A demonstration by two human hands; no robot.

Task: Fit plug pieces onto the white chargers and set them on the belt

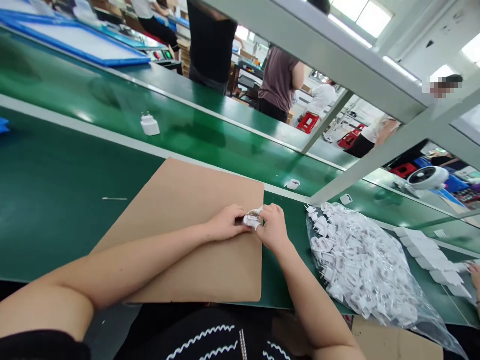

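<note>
Between my two hands is a small white charger housing [253, 218], held above the right part of a brown cardboard sheet [187, 200]. My left hand [227, 223] grips its left side, with thumb and fingers closed. The fingers of my right hand [275, 226] pinch the other side and cover part of it. A darker gap shows in the housing, but its inside is too small to make out. To the right of my right hand lies a clear plastic bag [369, 270] full of white plug pieces.
Beyond the green table runs a green conveyor belt [210, 135] carrying a white plug charger [150, 124] and several white pieces. A thin stick [114, 199] lies left of the cardboard. White blocks [431, 257] stand in rows at right, near another person's hand [475, 275]. A slanted frame post [360, 175] rises ahead.
</note>
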